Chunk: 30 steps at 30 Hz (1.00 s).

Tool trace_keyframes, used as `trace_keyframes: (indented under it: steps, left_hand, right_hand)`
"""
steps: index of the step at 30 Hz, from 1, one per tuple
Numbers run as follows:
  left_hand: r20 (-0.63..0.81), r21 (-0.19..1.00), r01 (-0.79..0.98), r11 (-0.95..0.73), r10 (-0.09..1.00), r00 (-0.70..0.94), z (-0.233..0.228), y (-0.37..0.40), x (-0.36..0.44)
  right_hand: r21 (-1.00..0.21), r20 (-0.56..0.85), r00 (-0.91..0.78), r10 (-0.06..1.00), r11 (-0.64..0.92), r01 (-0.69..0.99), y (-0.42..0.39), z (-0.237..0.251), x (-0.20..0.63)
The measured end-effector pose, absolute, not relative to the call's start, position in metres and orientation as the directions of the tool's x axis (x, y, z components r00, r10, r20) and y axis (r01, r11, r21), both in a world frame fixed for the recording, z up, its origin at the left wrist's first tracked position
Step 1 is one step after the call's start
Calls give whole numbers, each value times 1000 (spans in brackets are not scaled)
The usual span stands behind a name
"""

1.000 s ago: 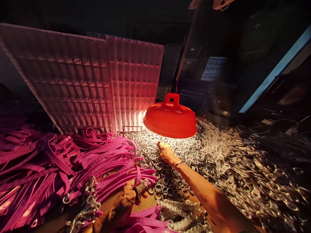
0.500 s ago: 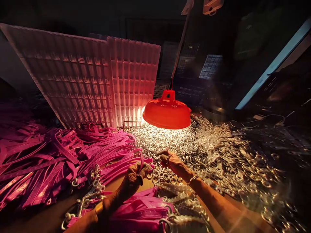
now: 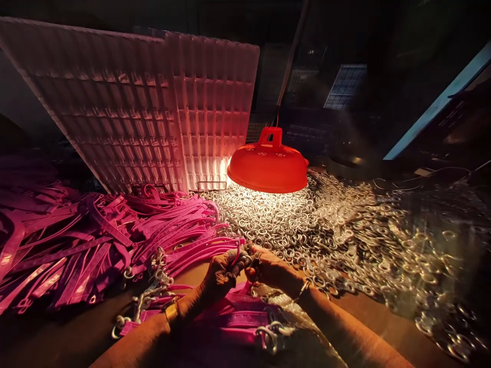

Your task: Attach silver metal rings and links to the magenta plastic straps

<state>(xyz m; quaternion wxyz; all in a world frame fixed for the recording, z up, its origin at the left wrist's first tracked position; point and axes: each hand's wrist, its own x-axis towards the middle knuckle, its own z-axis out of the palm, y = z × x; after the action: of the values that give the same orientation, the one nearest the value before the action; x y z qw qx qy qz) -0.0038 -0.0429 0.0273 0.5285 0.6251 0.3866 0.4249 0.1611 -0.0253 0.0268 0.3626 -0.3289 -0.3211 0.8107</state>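
Note:
My left hand [image 3: 224, 270] is closed around a pink strap [image 3: 238, 249], whose end sticks up between the covered fingers. Against it, with fingertips meeting, my right hand [image 3: 266, 267] is closed in a pinch; what it grips is hidden among the fingers. Dark worn covers wrap some fingers of both hands. Just beyond the hands lies a heap of metal rings [image 3: 268, 214]. To the left spreads a bundle of pink straps [image 3: 184, 220]. Under my wrists are more pink straps with metal rings [image 3: 245, 319] at their ends.
A lit red lamp [image 3: 268, 166] hangs low over the rings. Ridged translucent panels [image 3: 153, 107] stand upright behind the straps. Chained metal pieces [image 3: 159, 271] lie left of my left wrist. A clear plastic bag [image 3: 295, 319] lies below my right forearm. The background is dark.
My right hand has moved from the edge of the ring heap back to my left hand, and the two now touch. The left hand still holds the pink strap. The view has tilted down slightly.

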Motion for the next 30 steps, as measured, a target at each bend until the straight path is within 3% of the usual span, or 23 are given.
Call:
trace_keyframes:
  steps: [7, 11, 14, 18, 22, 24, 26, 30]
  left_hand:
    - [149, 983, 62, -171, 954, 260, 34, -41, 2]
    - [110, 967, 205, -153, 972, 207, 28, -41, 2]
    - [24, 982, 175, -74, 963, 268, 23, -38, 3]
    - [3, 995, 86, -44, 903, 429, 25, -29, -3]
    - [-122, 989, -7, 146, 851, 511, 21, -22, -13]
    - [-225, 964, -10, 265, 836, 501, 14, -20, -16]
    - [-271, 950, 3, 312, 820, 504, 9, -19, -17]
    - [-208, 954, -109, 281, 876, 435, 10, -11, -7]
  right_hand:
    - [-850, -307, -281, 909, -395, -348, -32, 13, 152]
    - [-986, -141, -190, 972, -155, -59, -40, 13, 153]
    - [-993, 5, -176, 984, 26, 114, -42, 13, 155]
    - [-927, 152, -162, 975, 198, 318, -37, 8, 155]
    - [-667, 450, -171, 876, 458, 587, -34, 4, 152]
    - [-580, 478, -303, 825, 555, 597, -33, 3, 152]
    - [-582, 457, -394, 797, 603, 546, -30, 3, 153]
    - [-822, 378, -216, 900, 434, 370, -8, 18, 158]
